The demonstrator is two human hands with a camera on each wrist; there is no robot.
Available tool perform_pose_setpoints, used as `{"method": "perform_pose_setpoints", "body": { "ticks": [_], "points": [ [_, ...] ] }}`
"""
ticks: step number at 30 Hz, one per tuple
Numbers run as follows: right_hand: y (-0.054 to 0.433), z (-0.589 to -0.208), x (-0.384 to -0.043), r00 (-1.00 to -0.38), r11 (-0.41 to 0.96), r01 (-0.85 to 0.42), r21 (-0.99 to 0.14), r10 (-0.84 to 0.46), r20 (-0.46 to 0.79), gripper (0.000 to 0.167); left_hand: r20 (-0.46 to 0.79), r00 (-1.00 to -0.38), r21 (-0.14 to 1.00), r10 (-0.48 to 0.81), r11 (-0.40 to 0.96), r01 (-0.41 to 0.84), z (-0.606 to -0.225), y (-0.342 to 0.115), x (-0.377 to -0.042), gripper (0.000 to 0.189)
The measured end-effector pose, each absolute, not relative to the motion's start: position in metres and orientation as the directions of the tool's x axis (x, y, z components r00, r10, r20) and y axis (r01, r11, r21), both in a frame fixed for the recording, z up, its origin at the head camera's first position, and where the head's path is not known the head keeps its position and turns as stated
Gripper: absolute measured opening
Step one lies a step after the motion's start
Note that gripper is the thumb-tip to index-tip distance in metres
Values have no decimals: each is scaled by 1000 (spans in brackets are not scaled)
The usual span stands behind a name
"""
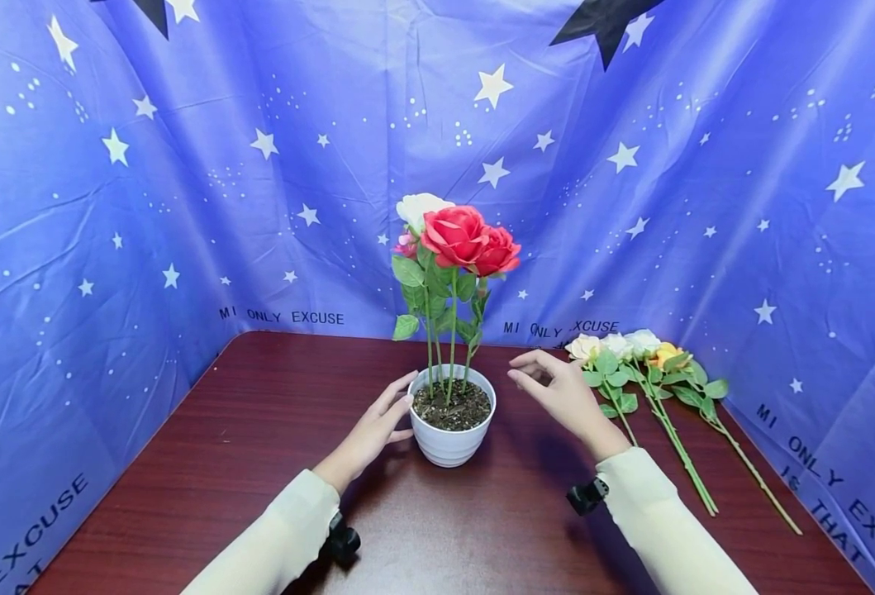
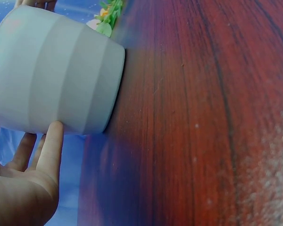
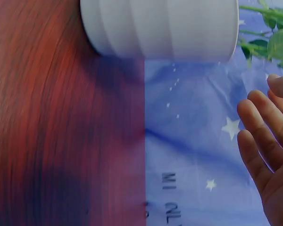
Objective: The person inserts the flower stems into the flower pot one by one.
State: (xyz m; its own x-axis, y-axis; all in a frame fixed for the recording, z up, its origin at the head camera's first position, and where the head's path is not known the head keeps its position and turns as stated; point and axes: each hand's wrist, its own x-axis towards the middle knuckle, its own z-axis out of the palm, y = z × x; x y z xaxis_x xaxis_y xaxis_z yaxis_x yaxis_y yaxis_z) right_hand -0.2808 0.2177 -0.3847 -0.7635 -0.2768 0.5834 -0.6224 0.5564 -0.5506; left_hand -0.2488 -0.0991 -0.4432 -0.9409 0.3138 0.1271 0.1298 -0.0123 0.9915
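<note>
A white ribbed flower pot (image 1: 448,442) filled with dark soil (image 1: 454,409) stands upright on the table. Rising from the soil are several roses on green stems: two red roses (image 1: 455,236), a white rose (image 1: 418,211) and a partly hidden pink flower (image 1: 406,245). Against the left side of the pot rests my left hand (image 1: 372,427), its fingers extended; the left wrist view shows the fingertips at the pot wall. Apart from the pot, on its right, my right hand (image 1: 556,397) hovers with relaxed, slightly bent fingers and holds nothing.
Several cut roses lie on the right of the dark red wooden table (image 1: 259,463), among them a cream rose (image 1: 584,348) and a yellow rose (image 1: 669,356); their stems (image 1: 675,442) point toward the front right. A blue star-printed cloth (image 1: 363,165) hangs around the table's back and sides.
</note>
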Motion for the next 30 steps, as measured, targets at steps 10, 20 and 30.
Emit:
{"method": "perform_pose_setpoints", "body": {
  "ticks": [10, 20, 30],
  "points": [
    [256, -396, -282, -824, 656, -517, -550, -208, 526, 16, 129, -940, 991, 315, -7, 134, -443, -100, -249, 53],
    [295, -418, -287, -857, 727, -432, -534, -146, 494, 21, 133, -939, 990, 318, -9, 138, -444, -99, -250, 53],
    [332, -441, -286, -901, 772, -316, -552, -62, 429, 24, 130, -939, 991, 319, -5, 135, -443, -100, -249, 51]
  ]
}}
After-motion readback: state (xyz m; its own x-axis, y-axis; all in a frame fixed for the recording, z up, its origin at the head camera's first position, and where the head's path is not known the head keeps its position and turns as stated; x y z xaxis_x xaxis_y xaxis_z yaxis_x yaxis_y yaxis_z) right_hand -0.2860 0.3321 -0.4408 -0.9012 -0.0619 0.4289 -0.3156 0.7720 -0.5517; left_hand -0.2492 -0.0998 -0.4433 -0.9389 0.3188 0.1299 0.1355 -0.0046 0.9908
